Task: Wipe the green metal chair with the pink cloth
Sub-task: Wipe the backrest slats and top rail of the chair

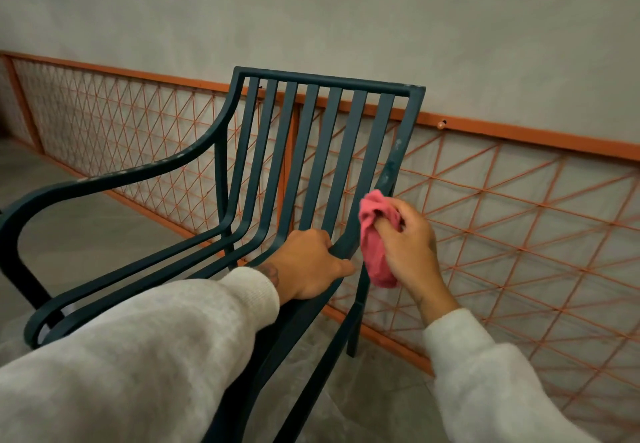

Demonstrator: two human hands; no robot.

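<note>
Green metal chair (311,152) on the tiled floor (86,235), just in front of the orange lattice railing (519,221), slatted back toward the wall. Right rear upright (398,152) of the backrest running long and near-vertical, leaning slightly back, with pale scuffs or dust showing partway up. Pink cloth (374,248) bunched and hanging just beside the lower end of that upright, at or almost at the metal; actual contact hard to judge. Right hand (405,245) in a closed grip on the cloth, fingers curled into its folds, set to the right of the upright and clearly the nearer one for wiping. Left hand (308,262) in a closed grip on the curved bar where seat meets back, just left of the cloth, apparently steadying the frame. Dirty stretch lying up and slightly away from the cloth, so probably a stroke along the upright's length, bottom to top. Far armrest (114,172) well apart to the left, also flecked.
</note>
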